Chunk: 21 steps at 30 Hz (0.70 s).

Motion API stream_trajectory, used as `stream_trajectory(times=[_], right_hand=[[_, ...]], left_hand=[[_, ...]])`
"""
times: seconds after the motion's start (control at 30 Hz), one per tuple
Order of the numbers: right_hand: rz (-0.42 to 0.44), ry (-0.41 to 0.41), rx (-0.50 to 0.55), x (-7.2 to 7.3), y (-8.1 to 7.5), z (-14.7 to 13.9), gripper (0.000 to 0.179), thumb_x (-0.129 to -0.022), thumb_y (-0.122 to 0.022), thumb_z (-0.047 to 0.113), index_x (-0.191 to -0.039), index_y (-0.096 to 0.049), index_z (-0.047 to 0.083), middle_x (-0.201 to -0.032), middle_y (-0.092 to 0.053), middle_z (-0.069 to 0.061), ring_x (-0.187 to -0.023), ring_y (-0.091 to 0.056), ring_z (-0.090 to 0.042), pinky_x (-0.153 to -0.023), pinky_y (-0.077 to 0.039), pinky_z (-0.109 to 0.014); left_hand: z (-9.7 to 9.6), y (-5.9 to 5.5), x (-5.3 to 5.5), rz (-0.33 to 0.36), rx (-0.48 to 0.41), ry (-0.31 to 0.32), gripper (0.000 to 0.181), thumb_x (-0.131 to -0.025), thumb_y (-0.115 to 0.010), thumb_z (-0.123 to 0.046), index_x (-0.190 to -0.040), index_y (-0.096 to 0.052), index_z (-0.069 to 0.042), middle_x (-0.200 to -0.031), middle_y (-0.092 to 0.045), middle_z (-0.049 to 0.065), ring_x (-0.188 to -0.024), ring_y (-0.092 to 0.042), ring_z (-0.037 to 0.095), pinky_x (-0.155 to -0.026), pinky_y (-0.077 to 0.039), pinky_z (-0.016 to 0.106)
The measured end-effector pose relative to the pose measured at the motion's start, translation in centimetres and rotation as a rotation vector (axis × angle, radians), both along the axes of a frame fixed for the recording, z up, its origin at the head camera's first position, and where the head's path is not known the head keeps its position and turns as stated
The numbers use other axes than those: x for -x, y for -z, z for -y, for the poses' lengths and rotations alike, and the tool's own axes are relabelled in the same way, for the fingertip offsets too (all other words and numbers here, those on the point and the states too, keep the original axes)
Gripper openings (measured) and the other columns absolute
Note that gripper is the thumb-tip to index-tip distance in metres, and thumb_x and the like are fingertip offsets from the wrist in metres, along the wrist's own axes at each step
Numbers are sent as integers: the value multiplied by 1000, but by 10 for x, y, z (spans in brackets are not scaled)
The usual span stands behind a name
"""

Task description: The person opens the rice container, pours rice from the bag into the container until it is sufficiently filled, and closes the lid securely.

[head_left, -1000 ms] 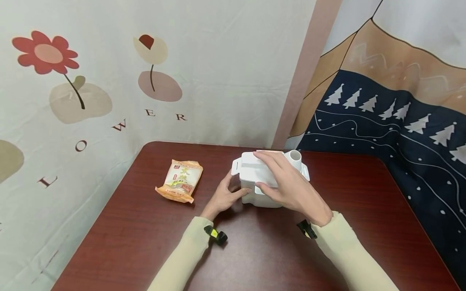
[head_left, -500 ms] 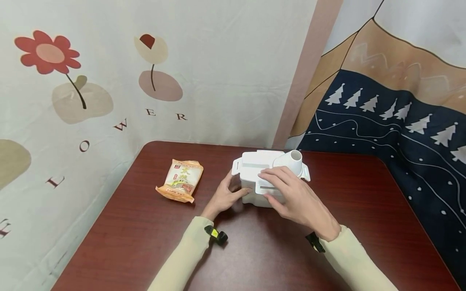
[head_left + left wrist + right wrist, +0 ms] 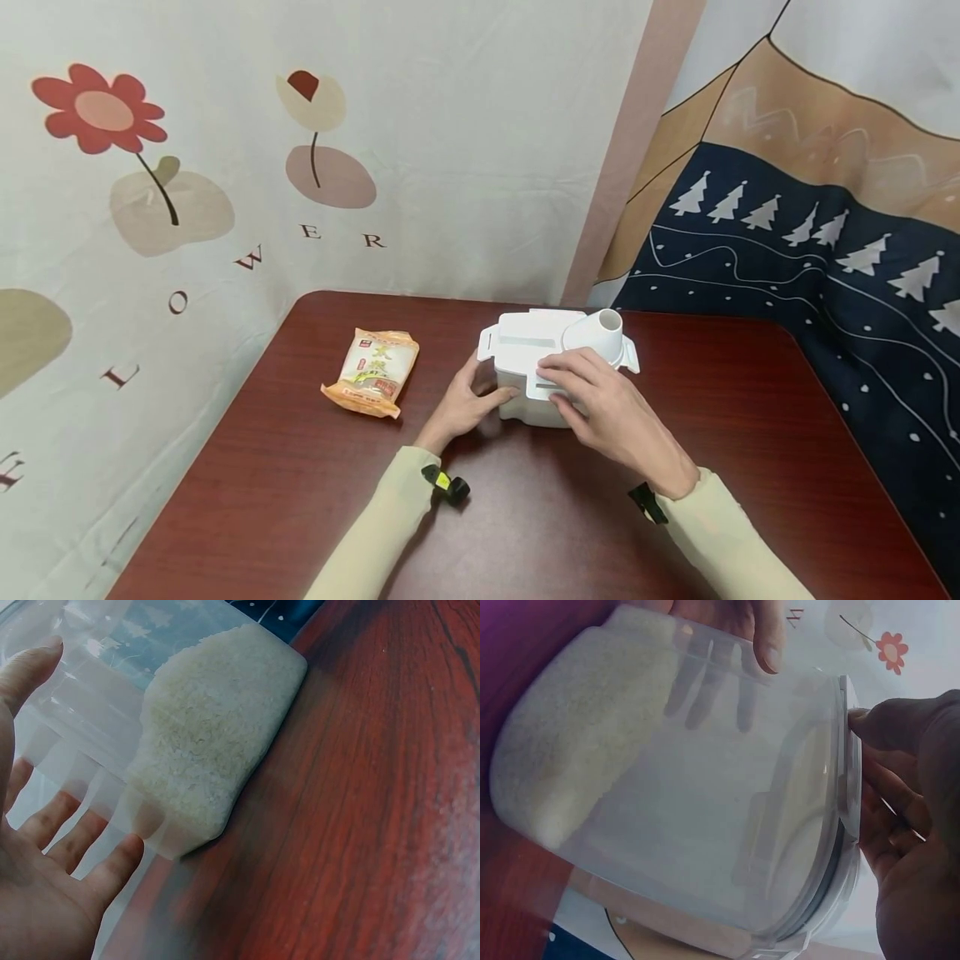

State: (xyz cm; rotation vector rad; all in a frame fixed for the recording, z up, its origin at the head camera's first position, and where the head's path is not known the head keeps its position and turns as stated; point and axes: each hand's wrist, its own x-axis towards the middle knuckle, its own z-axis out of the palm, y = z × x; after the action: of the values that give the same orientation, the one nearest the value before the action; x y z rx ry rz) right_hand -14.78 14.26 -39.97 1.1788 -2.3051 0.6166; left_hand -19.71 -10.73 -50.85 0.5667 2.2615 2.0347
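A clear storage container with a white lid stands upright on the table. Whitish rice fills its lower part. My left hand holds the container's left side, thumb on the front wall and fingers spread behind it. On the lid's front edge, my right hand pinches a white latch, with the thumb on it and the fingers bent over the lid. Side latches stick out from the lid. A white tube-shaped piece with a round opening sits on the lid's right part.
An orange-and-white food packet lies left of the container. The dark red wooden table backs onto a flower-print curtain. A navy tree-print cloth hangs at the right.
My right hand has come down and back from over the lid's top to its front edge, closing on the latch. My left hand and the container have stayed in place.
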Motion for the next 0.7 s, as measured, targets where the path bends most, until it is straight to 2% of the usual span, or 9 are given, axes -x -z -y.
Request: stream_trajectory(times=[0.13,0.4,0.57,0.7], right_hand=[[21,17,18,1,3,0,39,-88,-77,4,-126,-70,10,-127,-67,-2,-118,-60,-18,-96,-52,-31],[-9,26,58,2,5,3,39,-85,-81,3,-122,-72,11,-122,-70,-1,-114,-62,-18,-93,-54,-32],[-16,29,64,3,6,3,37,-85,-81,4,-120,-73,11,-121,-71,-1,-114,-62,-18,-93,-54,-30],[-26,25,68,4,7,4,33,-86,-79,3,-117,-75,11,-119,-71,1,-112,-63,-16,-91,-54,-29]], left_hand=[[0,-1,-1,7,0,-1,78,-89,-80,-13,-154,-41,-32,-149,-54,5,-137,-53,25,-113,-46,51],[1,-3,-1,8,21,-12,82,-89,-80,-10,-157,-37,-30,-156,-47,4,-142,-48,27,-114,-44,54],[2,-3,0,11,-10,-5,81,-88,-81,-8,-156,-40,-26,-150,-53,9,-138,-53,32,-112,-45,56],[3,-4,1,0,-25,-4,81,-86,-83,-8,-154,-44,-28,-147,-57,8,-134,-56,31,-110,-48,54]])
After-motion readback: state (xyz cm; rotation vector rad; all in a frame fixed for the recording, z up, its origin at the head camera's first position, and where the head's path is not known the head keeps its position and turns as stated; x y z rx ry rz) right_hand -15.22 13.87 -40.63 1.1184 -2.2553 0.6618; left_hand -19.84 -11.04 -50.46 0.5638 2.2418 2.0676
